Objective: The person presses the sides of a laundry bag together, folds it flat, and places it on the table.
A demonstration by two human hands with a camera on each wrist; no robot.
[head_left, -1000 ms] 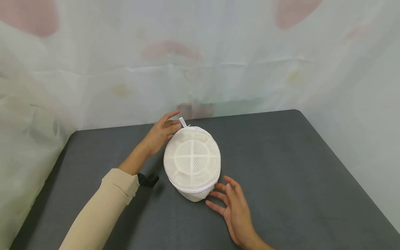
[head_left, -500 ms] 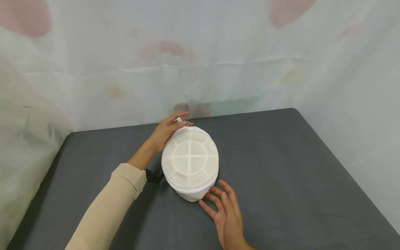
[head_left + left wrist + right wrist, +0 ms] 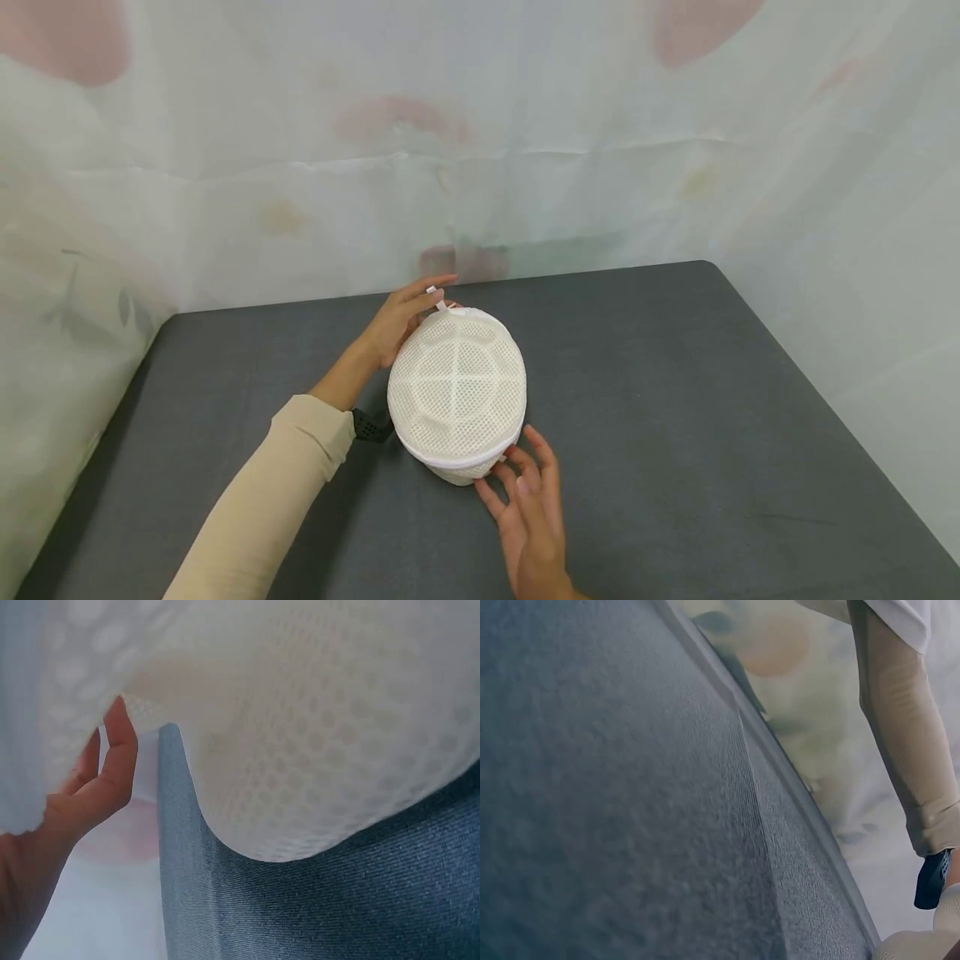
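Item: white mesh laundry pod [image 3: 457, 392], domed, with a cross-shaped rib on its upper face. It stands on the dark grey bench [image 3: 675, 400], slightly left of centre, and its place is unchanged from a second ago.

Left hand [image 3: 397, 321]: set at the pod's 11 o'clock, against the far rim. A second ago the fingers were spread beside an upstanding white pull tab [image 3: 435, 297]; the tab is now pinched between thumb and forefinger, so this grip is closed on the tab. In the left wrist view the mesh wall [image 3: 300, 735] fills the frame and curled fingers [image 3: 112, 772] are seen behind it. The beige sleeve [image 3: 262, 500] and a black wrist strap [image 3: 369, 425] have been carried closer to the pod's 8 o'clock side.

Right hand [image 3: 528, 508]: at the pod's 5 o'clock. A second ago it lay flat and apart from the pod; it has since been brought in, and the straight fingertips [image 3: 517, 471] are now laid against the lower white band. Nothing is enclosed; this grip is released, fingers extended in a bracing touch. The hand itself is not shown in the right wrist view, only bench surface and the opposite sleeve [image 3: 900, 735].

Judgement: with the tab taken and the near side steadied, the pod appears readied for its closure to be drawn. No opening is yet seen.

Surroundings: pale floral curtain [image 3: 480, 142] at 12 o'clock behind the bench.
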